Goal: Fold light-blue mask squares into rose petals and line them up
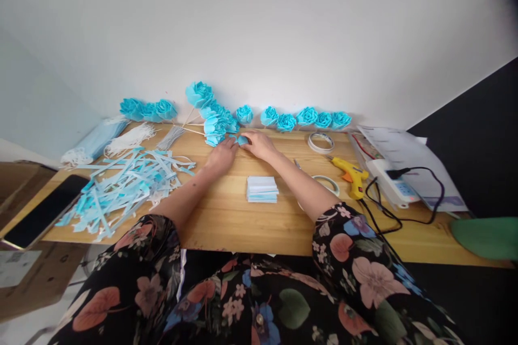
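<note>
My left hand and my right hand come together at the back middle of the table, low over the wood. Between their fingertips is a small blue fabric piece, partly covered by the fingers. Both hands are closed at it, the right one pinching it from the side. Just behind my left hand lies a cluster of blue artificial flowers on thin stems. A stack of folded white and blue sheets lies in front of my hands.
Cut blue and white strips heap on the left, near a phone and flat blue masks. More flowers line the wall. Tape rolls, a yellow glue gun and a corded power strip are on the right.
</note>
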`<state>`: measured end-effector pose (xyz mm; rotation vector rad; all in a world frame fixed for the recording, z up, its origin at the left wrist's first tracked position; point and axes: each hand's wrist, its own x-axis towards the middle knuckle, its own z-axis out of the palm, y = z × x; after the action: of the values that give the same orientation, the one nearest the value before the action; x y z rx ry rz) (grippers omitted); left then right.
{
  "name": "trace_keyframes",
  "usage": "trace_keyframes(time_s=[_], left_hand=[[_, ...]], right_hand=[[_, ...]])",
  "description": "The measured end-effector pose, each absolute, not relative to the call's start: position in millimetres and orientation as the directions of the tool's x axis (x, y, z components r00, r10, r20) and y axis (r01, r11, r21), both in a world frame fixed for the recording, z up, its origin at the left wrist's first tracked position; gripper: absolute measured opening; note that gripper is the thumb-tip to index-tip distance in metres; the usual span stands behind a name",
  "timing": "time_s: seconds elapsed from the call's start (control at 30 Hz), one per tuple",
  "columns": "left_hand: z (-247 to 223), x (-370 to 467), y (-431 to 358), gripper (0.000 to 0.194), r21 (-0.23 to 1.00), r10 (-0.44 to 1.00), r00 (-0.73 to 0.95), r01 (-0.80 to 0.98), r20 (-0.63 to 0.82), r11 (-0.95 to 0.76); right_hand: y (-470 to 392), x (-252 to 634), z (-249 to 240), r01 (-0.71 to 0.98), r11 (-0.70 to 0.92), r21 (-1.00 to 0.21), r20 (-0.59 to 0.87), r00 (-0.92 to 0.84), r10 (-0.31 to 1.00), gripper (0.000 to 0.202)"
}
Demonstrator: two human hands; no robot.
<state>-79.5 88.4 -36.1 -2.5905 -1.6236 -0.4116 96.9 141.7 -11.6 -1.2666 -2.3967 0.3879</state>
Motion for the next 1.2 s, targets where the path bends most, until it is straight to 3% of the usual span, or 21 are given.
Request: trace_keyframes(time_s=[0.5, 0.63, 0.77, 1.0, 1.2], left_hand=[[-22, -79, 67, 0.028, 0.008, 0.881, 0.437, 0.895, 0.181, -0.446], [-22, -78, 64, 0.027, -0.001, 0.901, 0.383, 0.920, 0.203, -0.391], [-25, -68, 59, 0.027, 0.009, 0.871, 0.438, 0.893, 0.223, -0.451], [-35, -55, 69, 0.030, 0.074, 0.807, 0.519, 0.827, 0.284, -0.557], [-25, -53, 70, 0.029, 0.128, 0.833, 0.470, 0.844, 0.291, -0.521]], right_hand=[[17, 215, 33, 0.654, 0.556, -0.513, 0.286, -0.481, 0.829, 0.029], [-26, 239, 18, 0.644, 0.491, -0.587, 0.351, -0.344, 0.871, 0.027], [-70, 253, -1, 0.628, 0.375, -0.682, 0.403, -0.105, 0.909, 0.023], [-108, 257, -25, 0.483, 0.097, -0.870, 0.217, 0.200, 0.956, 0.028], [-107, 256, -29, 0.428, 0.022, -0.903, 0.134, 0.231, 0.964, 0.032]])
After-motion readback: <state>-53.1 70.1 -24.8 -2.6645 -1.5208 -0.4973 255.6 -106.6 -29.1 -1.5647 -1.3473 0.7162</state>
